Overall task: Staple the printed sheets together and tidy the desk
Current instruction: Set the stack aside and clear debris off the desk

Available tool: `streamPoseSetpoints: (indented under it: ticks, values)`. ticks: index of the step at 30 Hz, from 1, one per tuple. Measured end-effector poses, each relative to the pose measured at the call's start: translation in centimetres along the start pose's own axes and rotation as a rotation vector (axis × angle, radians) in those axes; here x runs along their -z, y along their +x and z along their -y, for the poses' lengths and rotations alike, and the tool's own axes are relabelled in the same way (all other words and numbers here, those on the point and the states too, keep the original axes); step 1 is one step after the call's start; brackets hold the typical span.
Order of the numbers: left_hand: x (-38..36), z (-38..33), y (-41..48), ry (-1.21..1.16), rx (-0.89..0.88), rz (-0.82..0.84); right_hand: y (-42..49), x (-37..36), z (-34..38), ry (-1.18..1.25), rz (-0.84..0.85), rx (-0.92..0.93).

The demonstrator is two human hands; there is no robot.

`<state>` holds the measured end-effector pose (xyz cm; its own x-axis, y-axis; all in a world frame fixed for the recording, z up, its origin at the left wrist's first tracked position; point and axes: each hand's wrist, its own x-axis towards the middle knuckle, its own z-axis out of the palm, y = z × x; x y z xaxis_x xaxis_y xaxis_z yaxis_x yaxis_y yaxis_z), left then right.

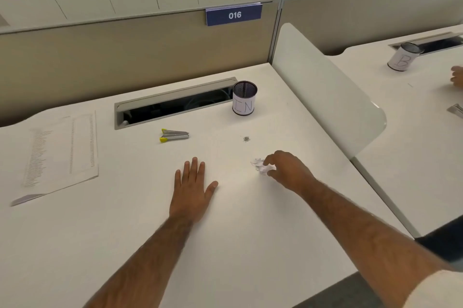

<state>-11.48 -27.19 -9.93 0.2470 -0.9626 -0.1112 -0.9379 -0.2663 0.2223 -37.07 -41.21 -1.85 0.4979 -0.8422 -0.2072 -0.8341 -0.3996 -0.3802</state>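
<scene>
The printed sheets (60, 154) lie in a stack at the left of the white desk (225, 232). A small metal stapler with yellow tips (174, 135) lies open beyond my hands, near the cable slot. My left hand (191, 189) rests flat on the desk with straight fingers. Just to its right, my right hand (288, 169) curls its fingers round a crumpled ball of white paper (261, 166) that sits on the desk. A black mesh cup with a paper label reading "IN" (244, 101) stands upright behind.
A long open cable slot (172, 104) runs along the desk's back. A small grey speck pile (246, 139) lies near the cup. A white divider panel (325, 97) bounds the right side. On the neighbouring desk stands another labelled cup (403, 57), with another person's hand (457, 77).
</scene>
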Motion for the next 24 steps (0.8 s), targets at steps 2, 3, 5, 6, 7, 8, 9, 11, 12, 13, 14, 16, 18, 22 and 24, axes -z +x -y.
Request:
streamPoseSetpoints:
  ticks: [2, 3, 5, 6, 7, 8, 9, 11, 12, 13, 14, 16, 18, 22, 24]
  values:
    - [-0.4, 0.1, 0.2, -0.01, -0.002, -0.012, 1.1, 0.0, 0.0, -0.021, 0.025, 0.02]
    - [-0.5, 0.1, 0.3, -0.012, -0.003, -0.017, 1.5, 0.0, 0.0, -0.024, 0.042, 0.039]
    - [-0.7, 0.2, 0.6, -0.003, -0.01, -0.027, 2.4, -0.2, -0.1, -0.047, 0.107, 0.083]
    - [-0.8, 0.2, 0.7, 0.0, -0.012, -0.037, 2.7, -0.3, -0.1, -0.083, 0.152, 0.103]
    - [-0.9, 0.2, 0.7, -0.002, -0.013, -0.048, 3.0, -0.4, 0.0, -0.132, 0.194, 0.118]
    - [-1.0, 0.2, 0.7, -0.01, -0.013, -0.057, 3.2, -0.5, 0.1, -0.183, 0.225, 0.132]
    - [-1.1, 0.3, 0.6, -0.017, -0.015, -0.062, 3.5, -0.7, 0.2, -0.228, 0.24, 0.148]
    - [-1.2, 0.4, 0.6, -0.02, -0.018, -0.069, 4.0, -1.0, 0.5, -0.29, 0.232, 0.187]
    - [-1.2, 0.5, 0.6, -0.02, -0.019, -0.072, 4.2, -1.1, 0.6, -0.304, 0.217, 0.2]
    - [-1.2, 0.5, 0.6, -0.021, -0.021, -0.073, 4.3, -1.2, 0.7, -0.31, 0.196, 0.213]
    - [-1.2, 0.4, 0.6, -0.023, -0.021, -0.074, 4.4, -1.4, 0.8, -0.311, 0.167, 0.228]
    - [-1.2, 0.4, 0.6, -0.035, -0.022, -0.08, 4.5, -1.9, 0.7, -0.294, 0.101, 0.248]
    - [-1.1, 0.4, 0.6, -0.029, -0.022, -0.074, 4.4, -2.3, 0.6, -0.275, 0.059, 0.248]
    - [-1.2, 0.4, 0.6, -0.02, -0.025, -0.083, 4.3, -2.7, 0.8, -0.281, 0.006, 0.239]
    - [-1.2, 0.5, 0.6, -0.016, -0.027, -0.087, 4.3, -2.8, 1.1, -0.294, -0.013, 0.235]
